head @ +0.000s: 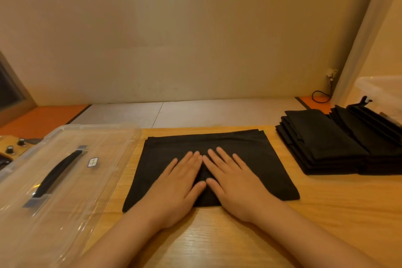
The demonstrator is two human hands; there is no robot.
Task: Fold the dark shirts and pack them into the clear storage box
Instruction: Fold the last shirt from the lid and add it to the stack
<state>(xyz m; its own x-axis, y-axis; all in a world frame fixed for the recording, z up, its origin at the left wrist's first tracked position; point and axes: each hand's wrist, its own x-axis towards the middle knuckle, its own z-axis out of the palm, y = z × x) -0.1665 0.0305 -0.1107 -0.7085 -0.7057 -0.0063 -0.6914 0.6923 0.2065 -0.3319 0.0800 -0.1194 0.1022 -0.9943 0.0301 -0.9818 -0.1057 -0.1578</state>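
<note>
A dark shirt (256, 159), folded into a flat rectangle, lies on the wooden table (326, 206) in front of me. My left hand (178, 183) and my right hand (230, 178) press flat on its middle, side by side, fingers straight and thumbs almost touching. To the left sits the clear storage box (104, 159) with its lid on and a black handle (58, 172) on top. A pile of folded dark shirts (322, 143) rests at the right of the table.
Another clear plastic container (382, 91) stands at the far right behind the pile. A black cable (319, 95) and a wall socket (331, 74) sit in the back right corner. Black knobs on a yellow object (15, 146) show at the far left.
</note>
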